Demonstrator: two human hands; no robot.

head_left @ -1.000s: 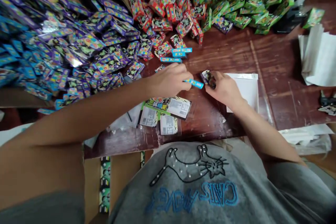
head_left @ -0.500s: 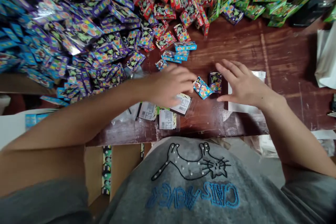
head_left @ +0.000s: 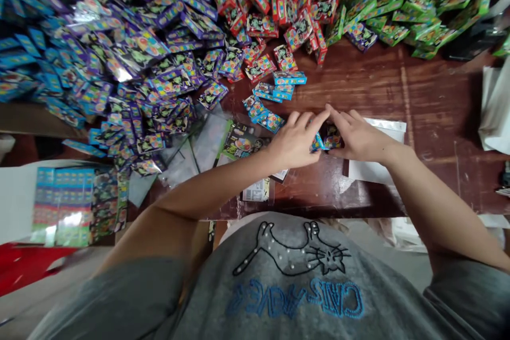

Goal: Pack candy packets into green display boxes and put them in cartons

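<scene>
Blue cardboard first: had one small flat printed box (head_left: 317,144) mostly hidden beneath the bent fingers of the left hand (head_left: 294,142), down on the dark reddish-brown wooden tabletop (head_left: 358,90). Could not tell whether pinched or merely covered. Had the right hand (head_left: 360,138) facing it from close by, thumb and forefinger parted around a small dark cardboard box with coloured spots (head_left: 332,138); could not tell whether gripped. Saw the two forefinger tips meeting, or nearly so, just beyond both boxes.

Noticed a flat white rectangular packet (head_left: 370,171) to the right of the right fingertips, partly under that hand. Found several loose blue printed boxes (head_left: 271,120) beyond and to the left of the left fingers. Made out a black-and-green printed card packet (head_left: 241,139) left of the left fingers, with clear plastic bags (head_left: 205,143) farther left.

Saw heaped purple boxes (head_left: 159,53) well to the left and beyond the fingers, heaped red boxes (head_left: 279,10) straight beyond, and heaped green boxes (head_left: 398,5) beyond to the right. Spotted white paper sheets (head_left: 496,109) well to the right of the right fingers.
</scene>
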